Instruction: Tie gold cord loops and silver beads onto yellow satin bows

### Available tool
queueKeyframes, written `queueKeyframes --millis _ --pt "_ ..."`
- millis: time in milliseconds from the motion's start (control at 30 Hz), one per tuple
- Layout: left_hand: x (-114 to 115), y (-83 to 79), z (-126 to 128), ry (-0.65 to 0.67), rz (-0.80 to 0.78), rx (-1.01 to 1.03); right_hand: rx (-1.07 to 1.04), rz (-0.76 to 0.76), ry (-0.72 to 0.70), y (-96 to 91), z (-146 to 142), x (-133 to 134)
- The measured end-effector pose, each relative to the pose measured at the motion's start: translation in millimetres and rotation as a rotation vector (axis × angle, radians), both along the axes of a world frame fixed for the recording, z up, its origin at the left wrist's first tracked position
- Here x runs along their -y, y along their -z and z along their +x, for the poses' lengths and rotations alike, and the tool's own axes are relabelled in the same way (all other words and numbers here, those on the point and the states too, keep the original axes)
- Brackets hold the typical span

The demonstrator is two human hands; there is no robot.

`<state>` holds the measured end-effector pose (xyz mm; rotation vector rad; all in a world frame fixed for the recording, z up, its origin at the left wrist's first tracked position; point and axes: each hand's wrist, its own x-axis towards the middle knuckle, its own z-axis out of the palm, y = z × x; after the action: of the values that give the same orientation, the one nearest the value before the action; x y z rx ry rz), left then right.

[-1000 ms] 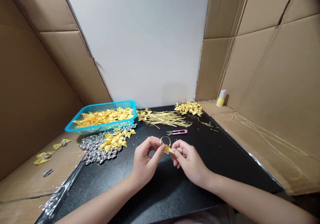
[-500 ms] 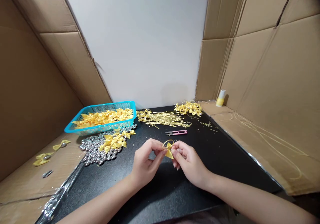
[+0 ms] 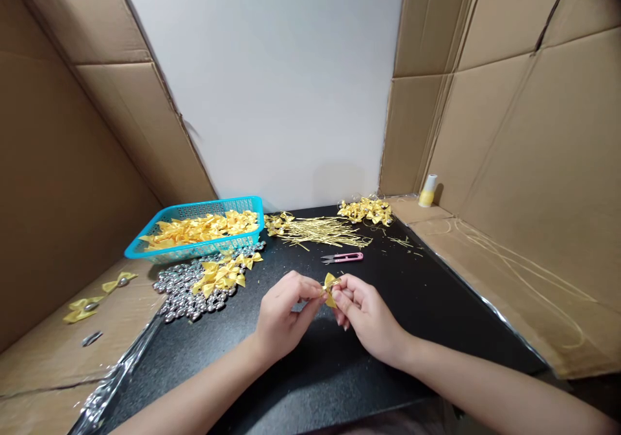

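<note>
A small yellow ribbon bow [image 3: 330, 289] is held between my two hands above the black tabletop. My left hand [image 3: 290, 312] is closed, its thumb and fingertips pinched at the left side of the bow, apparently on a thin gold tie. From the other side my right hand [image 3: 366, 315] pinches the bow's right part between thumb and forefinger. My fingertips hide the bow's middle and most of the tie. Just beyond my hands lies a pair of pink-handled thread snips [image 3: 343, 257].
A blue basket [image 3: 145, 254] of yellow bows stands at the back left. Before it are silver beads [image 3: 177, 286] with several bows on top. Gold ties [image 3: 323, 230] and finished-looking bows [image 3: 366, 210] lie at the back. A thread spool [image 3: 427, 191] stands at right, by cardboard walls.
The gold loop that stood above the bow has been drawn down and no longer shows. The bow has turned upright, and my left fingers have closed nearer together.
</note>
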<state>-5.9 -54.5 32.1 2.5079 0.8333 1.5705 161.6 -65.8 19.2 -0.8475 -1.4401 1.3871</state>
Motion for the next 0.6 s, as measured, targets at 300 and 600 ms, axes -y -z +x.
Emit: queueKeyframes --millis 300,600 --pt "-2 -2.5 -2 0.051 0.134 -0.137 -0.023 -0.005 -0.014 -0.7 -1 -2" --pt "2 -14.7 -6 -0.075 0.089 -0.003 -0.032 -0.048 -0.038 -4.8 0 -3"
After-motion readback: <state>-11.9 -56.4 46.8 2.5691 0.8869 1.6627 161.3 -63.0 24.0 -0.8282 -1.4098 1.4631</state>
